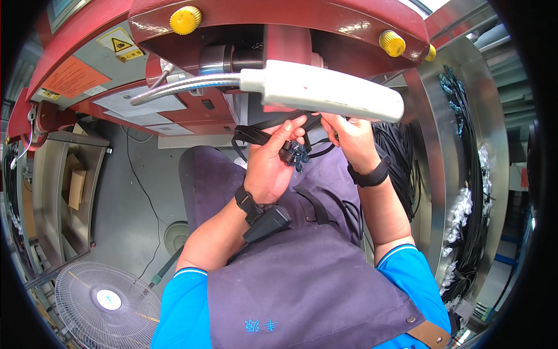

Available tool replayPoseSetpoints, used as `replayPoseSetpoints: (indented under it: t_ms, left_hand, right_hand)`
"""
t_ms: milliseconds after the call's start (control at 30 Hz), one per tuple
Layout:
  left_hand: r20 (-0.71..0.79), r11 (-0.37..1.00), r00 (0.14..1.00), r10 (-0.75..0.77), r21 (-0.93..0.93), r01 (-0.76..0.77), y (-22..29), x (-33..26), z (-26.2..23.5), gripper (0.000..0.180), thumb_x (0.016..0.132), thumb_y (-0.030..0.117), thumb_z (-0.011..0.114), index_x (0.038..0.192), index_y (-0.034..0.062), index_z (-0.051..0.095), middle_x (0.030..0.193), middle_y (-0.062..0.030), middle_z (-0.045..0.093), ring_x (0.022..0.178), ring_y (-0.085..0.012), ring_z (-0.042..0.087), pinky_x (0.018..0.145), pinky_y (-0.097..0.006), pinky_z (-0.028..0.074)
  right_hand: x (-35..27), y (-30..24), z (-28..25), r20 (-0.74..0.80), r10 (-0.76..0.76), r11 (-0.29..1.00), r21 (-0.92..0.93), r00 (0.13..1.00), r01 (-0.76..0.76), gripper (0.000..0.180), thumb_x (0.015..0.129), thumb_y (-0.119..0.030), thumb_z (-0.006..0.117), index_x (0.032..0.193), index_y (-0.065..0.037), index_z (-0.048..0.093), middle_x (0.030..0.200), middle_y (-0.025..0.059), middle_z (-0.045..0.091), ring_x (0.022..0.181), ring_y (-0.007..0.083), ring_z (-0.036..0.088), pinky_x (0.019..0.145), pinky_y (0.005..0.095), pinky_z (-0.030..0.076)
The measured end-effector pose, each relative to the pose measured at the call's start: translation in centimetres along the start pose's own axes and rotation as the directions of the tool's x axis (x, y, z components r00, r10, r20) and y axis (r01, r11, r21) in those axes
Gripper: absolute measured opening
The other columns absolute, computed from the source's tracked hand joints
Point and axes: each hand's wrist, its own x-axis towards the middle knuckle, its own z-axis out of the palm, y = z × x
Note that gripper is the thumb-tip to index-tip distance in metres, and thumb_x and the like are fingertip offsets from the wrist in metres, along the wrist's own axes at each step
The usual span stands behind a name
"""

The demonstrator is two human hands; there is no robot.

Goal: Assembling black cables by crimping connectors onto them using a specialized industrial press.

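Note:
My left hand (272,163) is raised in front of me, fingers closed on a black strap (251,135) that carries a small dark clip with a bluish tangle (295,155). My right hand (351,139) pinches the same strap just under the white lever handle (325,92) of a red press machine (279,23). Both hands sit close together above my lap. A black band is on each wrist, and a small black device (266,224) hangs from the left one. Where the strap runs beneath the handle is hidden.
A curved metal tray (433,151) at my right holds many black straps (474,174) and clear bags. Yellow knobs (185,20) top the machine. A floor fan (107,299) stands lower left, beside a metal shelf with cardboard (75,186). A dark apron (302,279) covers my lap.

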Motion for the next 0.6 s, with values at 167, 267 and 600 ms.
replayPoseSetpoints:
  t_ms: [167,267,600]
  left_hand:
    - [0.012,0.988,0.995,-0.103,-0.113,0.104,-0.2,-0.1,-0.5,0.027,0.093,0.018,0.057,0.112,-0.0011,0.058,0.099,-0.0116,0.066,0.080,-0.0129,0.057,0.074,-0.027,0.049]
    - [0.063,0.967,0.976,-0.211,-0.132,0.217,-0.2,0.0,-1.8,0.026,0.094,0.017,0.055,0.113,-0.0013,0.055,0.095,-0.0103,0.064,0.080,-0.0138,0.057,0.075,-0.028,0.049]
    - [0.031,0.974,0.981,-0.192,-0.112,0.194,-0.5,0.0,-3.6,0.023,0.091,0.008,0.053,0.112,-0.0006,0.056,0.100,-0.0108,0.062,0.089,-0.0183,0.060,0.079,-0.032,0.049]
  right_hand:
    - [-0.4,-0.4,0.9,0.007,-0.407,0.883,-0.254,0.914,0.395,0.006,0.086,-0.001,0.059,0.090,-0.002,0.064,0.074,-0.0008,0.062,0.068,0.0090,0.060,0.052,0.0236,0.047]
    - [-0.9,-0.6,0.2,0.358,-0.543,0.531,-0.555,0.760,0.641,0.013,0.080,0.002,0.060,0.091,-0.003,0.065,0.084,0.0022,0.065,0.079,0.0180,0.065,0.061,0.0282,0.053]
    - [-2.4,-1.4,0.6,0.363,-0.295,0.593,-0.656,0.884,0.467,0.026,0.076,-0.010,0.071,0.099,-0.003,0.063,0.082,0.0107,0.062,0.074,0.0279,0.063,0.065,0.0318,0.052]
